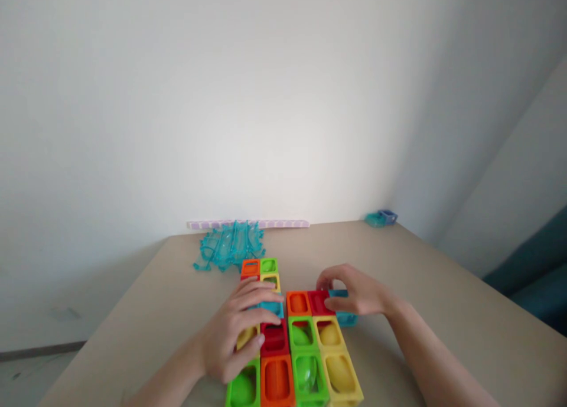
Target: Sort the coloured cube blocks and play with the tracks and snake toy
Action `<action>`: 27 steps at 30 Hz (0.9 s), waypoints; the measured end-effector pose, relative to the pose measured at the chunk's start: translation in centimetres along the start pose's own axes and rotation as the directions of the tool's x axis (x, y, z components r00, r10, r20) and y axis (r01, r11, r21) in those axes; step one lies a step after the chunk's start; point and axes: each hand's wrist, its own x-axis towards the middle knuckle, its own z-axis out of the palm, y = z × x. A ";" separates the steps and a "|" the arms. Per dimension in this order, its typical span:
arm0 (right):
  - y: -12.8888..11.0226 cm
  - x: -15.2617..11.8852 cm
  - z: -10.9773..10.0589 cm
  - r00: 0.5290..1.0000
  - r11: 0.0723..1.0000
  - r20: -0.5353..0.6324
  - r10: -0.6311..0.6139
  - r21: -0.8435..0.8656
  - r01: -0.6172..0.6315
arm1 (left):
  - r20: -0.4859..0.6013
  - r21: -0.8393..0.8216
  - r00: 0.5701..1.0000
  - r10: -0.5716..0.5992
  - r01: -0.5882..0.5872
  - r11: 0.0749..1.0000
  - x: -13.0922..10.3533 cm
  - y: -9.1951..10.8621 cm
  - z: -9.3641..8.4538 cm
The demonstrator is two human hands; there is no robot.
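Colourful open-framed blocks stand in rows on the beige table. My left hand (241,321) lies over the left rows with its fingers spread, touching a blue block (271,308) and a dark red block (273,339). My right hand (349,292) has its thumb and fingers around a red block (319,302) at the far end of the right group. That block sits between an orange block (298,303) and a blue block (346,319). Nearer are green blocks (309,374) and yellow blocks (340,374); an orange block (277,381) is beside them.
Translucent teal track-like pieces (233,246) lie behind the left rows. A lilac-and-white strip (283,224) runs along the wall. Teal and dark blue pieces (381,218) rest at the table's far right corner. Dark teal fabric (531,277) hangs at the right.
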 end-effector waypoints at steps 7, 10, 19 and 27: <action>-0.3 -0.1 -0.2 0.996 0.997 0.087 -0.010 0.073 0.004 | 0.244 0.036 0.969 -0.037 0.029 0.999 0.5 1.2 0.1; -0.1 -0.3 -0.9 0.989 0.993 0.127 -0.069 0.106 0.056 | 0.242 0.013 0.970 -0.033 0.031 0.999 0.8 1.3 0.0; -0.1 -0.1 -0.9 0.983 0.985 0.147 -0.112 0.148 0.090 | 0.255 0.034 0.965 -0.068 0.061 0.998 0.8 1.6 0.0; -0.8 0.4 0.6 0.992 0.999 0.126 -0.030 0.040 0.025 | 0.251 0.053 0.964 -0.090 0.079 0.995 1.0 1.8 0.1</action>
